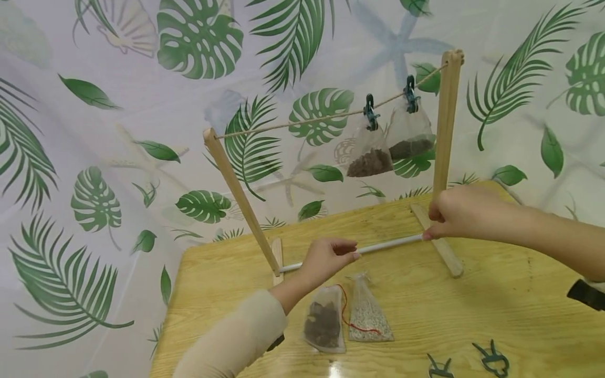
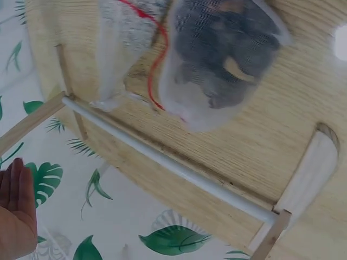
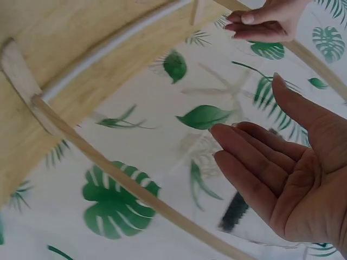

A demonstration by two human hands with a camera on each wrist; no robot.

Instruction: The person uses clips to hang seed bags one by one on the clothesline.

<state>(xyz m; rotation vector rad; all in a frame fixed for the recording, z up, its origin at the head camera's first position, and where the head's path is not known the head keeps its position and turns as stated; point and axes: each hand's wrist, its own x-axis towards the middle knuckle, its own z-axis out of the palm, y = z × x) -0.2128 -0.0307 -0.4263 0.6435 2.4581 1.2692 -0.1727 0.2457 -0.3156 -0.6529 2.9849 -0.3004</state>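
Observation:
A wooden frame with two posts, left (image 1: 243, 202) and right (image 1: 448, 126), is joined low down by a white rod (image 1: 389, 244). My left hand (image 1: 328, 260) overlaps the rod in the head view; the left wrist view shows its fingers (image 2: 16, 187) straight, apart from the rod. Near the right post's foot is my right hand (image 1: 465, 210); in the right wrist view its palm (image 3: 303, 189) shows, fingers loosely extended around nothing. Between the post tops runs a thin rope (image 1: 293, 124), where dark clips (image 1: 370, 113) hold up two mesh bags (image 1: 371, 161) with dark contents.
On the wooden table (image 1: 212, 310) lie a mesh bag of dark pieces (image 1: 325, 325) and another of pale grains (image 1: 368, 317), with a red string by them. Two loose dark clips (image 1: 492, 359) lie at the front right. A leaf-patterned sheet (image 1: 118, 157) hangs behind.

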